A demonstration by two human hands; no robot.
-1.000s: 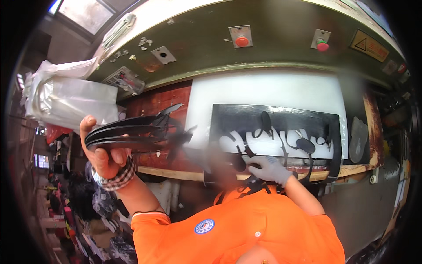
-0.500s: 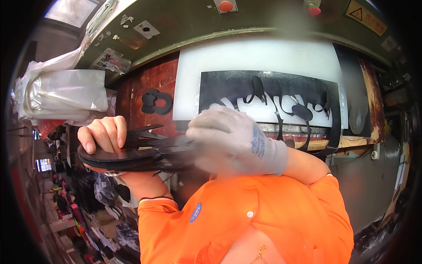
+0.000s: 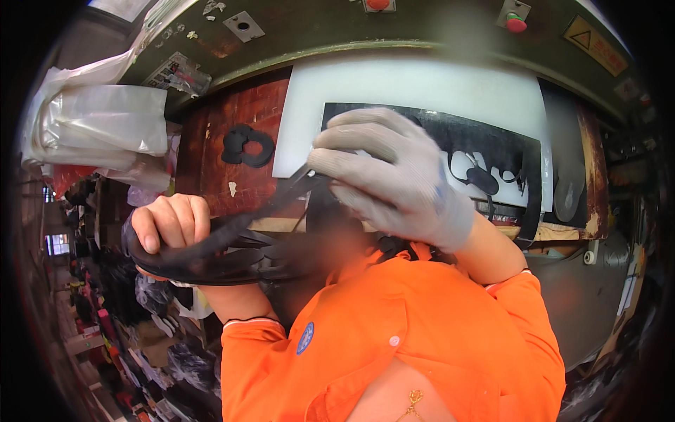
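My bare left hand (image 3: 172, 224) is closed round one end of a bundle of black cut sheet strips (image 3: 200, 261), thumb on top. At the middle, my right hand (image 3: 401, 169) wears a grey-white knit glove. Its fingers pinch a thin black strip (image 3: 294, 186), which runs slantwise back to the bundle. More of the black material hangs blurred beneath the gloved palm. Behind my right hand, a black sheet with cutouts (image 3: 485, 137) lies on a white board (image 3: 422, 77); the hand hides its left part.
Black flat pieces, one ring-shaped (image 3: 259, 150), lie on the red-brown wooden table (image 3: 204, 169). Clear plastic bags (image 3: 105, 126) hang at left. A green machine beam (image 3: 302, 35) crosses the far side, with a red button (image 3: 516, 24). A dark sheet (image 3: 562, 169) lies at right.
My right hand has lifted up and away from the bundle, drawing a strip out. My left hand keeps its hold in nearly the same place. The bundle has sagged and spread.
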